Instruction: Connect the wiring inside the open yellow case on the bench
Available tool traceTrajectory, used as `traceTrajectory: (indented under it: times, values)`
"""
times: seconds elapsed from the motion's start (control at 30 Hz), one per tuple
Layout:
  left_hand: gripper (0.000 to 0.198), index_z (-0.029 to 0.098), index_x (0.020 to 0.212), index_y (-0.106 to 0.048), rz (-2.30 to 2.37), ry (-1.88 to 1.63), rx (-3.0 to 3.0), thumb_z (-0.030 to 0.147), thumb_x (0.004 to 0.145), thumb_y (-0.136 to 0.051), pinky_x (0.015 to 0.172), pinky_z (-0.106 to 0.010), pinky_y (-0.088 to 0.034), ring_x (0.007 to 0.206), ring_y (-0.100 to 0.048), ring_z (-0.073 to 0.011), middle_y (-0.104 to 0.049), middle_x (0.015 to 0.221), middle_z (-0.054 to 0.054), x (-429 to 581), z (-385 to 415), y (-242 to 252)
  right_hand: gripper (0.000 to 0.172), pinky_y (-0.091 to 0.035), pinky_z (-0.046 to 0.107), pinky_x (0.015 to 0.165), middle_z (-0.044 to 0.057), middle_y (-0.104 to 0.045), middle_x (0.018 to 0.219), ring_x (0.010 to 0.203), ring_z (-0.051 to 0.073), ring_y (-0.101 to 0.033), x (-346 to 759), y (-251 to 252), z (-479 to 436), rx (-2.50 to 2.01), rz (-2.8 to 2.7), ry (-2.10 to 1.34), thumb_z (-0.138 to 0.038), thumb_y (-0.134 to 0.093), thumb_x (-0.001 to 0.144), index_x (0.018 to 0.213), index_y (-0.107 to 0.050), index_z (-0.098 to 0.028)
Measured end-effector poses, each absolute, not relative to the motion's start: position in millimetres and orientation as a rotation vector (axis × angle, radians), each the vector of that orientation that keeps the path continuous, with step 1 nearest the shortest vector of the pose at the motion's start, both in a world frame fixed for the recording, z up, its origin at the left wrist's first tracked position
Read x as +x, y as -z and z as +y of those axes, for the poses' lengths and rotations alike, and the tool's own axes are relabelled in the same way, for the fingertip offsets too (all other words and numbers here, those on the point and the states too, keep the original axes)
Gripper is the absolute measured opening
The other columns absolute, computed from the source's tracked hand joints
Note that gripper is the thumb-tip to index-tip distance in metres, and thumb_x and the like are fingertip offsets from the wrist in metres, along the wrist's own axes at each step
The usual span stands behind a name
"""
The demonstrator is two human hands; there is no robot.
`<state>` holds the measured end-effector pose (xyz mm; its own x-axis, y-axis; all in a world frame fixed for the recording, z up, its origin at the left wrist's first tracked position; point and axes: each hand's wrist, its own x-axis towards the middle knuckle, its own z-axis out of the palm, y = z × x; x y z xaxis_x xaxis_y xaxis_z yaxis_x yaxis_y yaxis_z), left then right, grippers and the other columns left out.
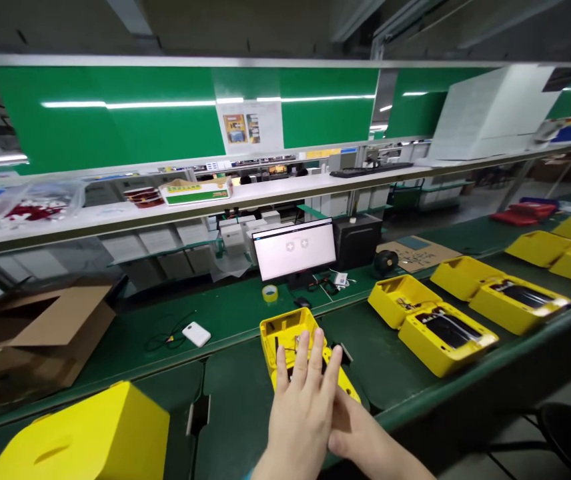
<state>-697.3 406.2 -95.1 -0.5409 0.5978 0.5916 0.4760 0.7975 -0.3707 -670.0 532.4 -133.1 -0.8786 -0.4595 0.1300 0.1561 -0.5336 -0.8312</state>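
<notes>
My left hand (299,407) is raised over the green bench with its fingers stretched out and held together, palm down. It hovers over an open yellow plastic casing (288,333) whose inside shows wires and a dark part. My right hand (353,427) lies just under and to the right of the left one, mostly covered by it. Its fingers reach toward the casing's near half but are hidden, so what they hold cannot be seen.
More open yellow casings (433,320) stand in a row to the right. A monitor (294,249), a tape roll (270,293), a white charger with cable (196,333), a cardboard box (35,333) and a large yellow housing (90,437) surround the spot.
</notes>
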Motion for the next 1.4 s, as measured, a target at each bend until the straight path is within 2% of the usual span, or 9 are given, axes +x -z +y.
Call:
traceTrajectory:
  times: [0.2,0.37,0.47,0.53,0.87,0.97,1.1,1.23,1.4]
  values:
    - [0.064,0.023,0.145,-0.027,-2.359,-0.176,-0.79,0.043,0.086,-0.045,0.116,-0.055,0.002,0.142,-0.02,-0.0325,-0.036,0.152,-0.008,-732,454,131,0.073,-0.042,0.038,0.1,0.013,-0.054,0.129,0.12,0.025,-0.051,-713,162,587,-0.446,1.289,2.343,-0.042,-0.078,0.069,0.132,-0.045,-0.023]
    - [0.055,0.035,0.134,-0.044,-2.501,-0.013,-0.514,0.038,0.08,-0.053,0.117,-0.056,-0.003,0.147,-0.004,-0.0213,-0.055,0.138,-0.002,-730,449,258,0.048,-0.044,0.027,0.072,0.006,-0.068,0.089,0.079,0.014,-0.062,-733,238,620,-0.277,1.466,1.977,-0.05,-0.074,0.07,0.1,-0.063,-0.015]
    - [0.063,0.032,0.134,-0.046,-2.647,-0.114,-0.322,0.018,0.073,-0.055,0.107,-0.064,-0.026,0.135,-0.036,-0.0317,-0.053,0.139,-0.009,-720,429,322,0.058,-0.043,0.028,0.074,0.006,-0.068,0.086,0.075,0.012,-0.06,-737,272,636,-0.172,1.547,1.787,-0.058,-0.076,0.062,0.097,-0.065,-0.013]
    - [0.069,0.029,0.134,-0.046,-2.79,-0.144,-0.257,0.014,0.067,-0.055,0.103,-0.065,-0.032,0.132,-0.042,-0.0342,-0.047,0.143,-0.012,-717,419,339,0.061,-0.043,0.029,0.071,0.008,-0.069,0.088,0.075,0.014,-0.06,-742,282,645,-0.137,1.629,1.7,-0.062,-0.07,0.066,0.1,-0.064,-0.013]
    - [0.061,0.032,0.141,-0.033,-3.046,0.144,-0.133,0.024,0.083,-0.048,0.111,-0.061,-0.031,0.144,-0.02,-0.0315,-0.028,0.155,-0.009,-756,404,333,0.043,-0.044,0.032,0.072,0.008,-0.067,0.096,0.083,0.017,-0.061,-817,297,653,-0.128,1.795,1.669,-0.051,-0.057,0.083,0.106,-0.059,-0.015]
    - [0.05,0.025,0.139,-0.037,-3.057,0.292,-0.059,0.018,0.089,-0.034,0.109,-0.055,-0.036,0.133,-0.037,-0.03,-0.044,0.143,-0.011,-773,388,323,0.042,-0.044,0.031,0.072,0.007,-0.066,0.093,0.083,0.017,-0.06,-826,301,647,-0.106,1.817,1.661,-0.053,-0.054,0.084,0.101,-0.06,-0.015]
    - [0.031,0.019,0.116,-0.052,-3.065,0.528,-0.019,0.018,0.089,-0.037,0.083,-0.041,-0.047,0.096,-0.05,-0.0251,-0.055,0.104,-0.009,-803,376,303,0.04,-0.042,0.028,0.068,0.005,-0.066,0.086,0.076,0.014,-0.059,-820,306,636,-0.004,1.772,1.694,-0.054,-0.055,0.085,0.09,-0.06,-0.014]
    - [0.015,0.019,0.094,-0.054,-3.085,0.671,-0.146,0.02,0.089,-0.04,0.079,-0.039,-0.045,0.092,-0.052,-0.0245,-0.057,0.098,-0.008,-831,376,300,0.042,-0.042,0.027,0.067,0.006,-0.067,0.084,0.076,0.014,-0.06,-813,312,624,0.112,1.757,1.704,-0.055,-0.056,0.083,0.088,-0.059,-0.013]
    - [0.025,0.019,0.09,-0.054,-3.085,0.761,-0.346,0.019,0.093,-0.029,0.077,-0.036,-0.045,0.087,-0.056,-0.021,-0.06,0.091,-0.006,-859,383,294,0.044,-0.042,0.026,0.065,0.006,-0.066,0.083,0.075,0.014,-0.06,-816,306,616,0.238,1.833,1.758,-0.057,-0.056,0.082,0.088,-0.06,-0.014]
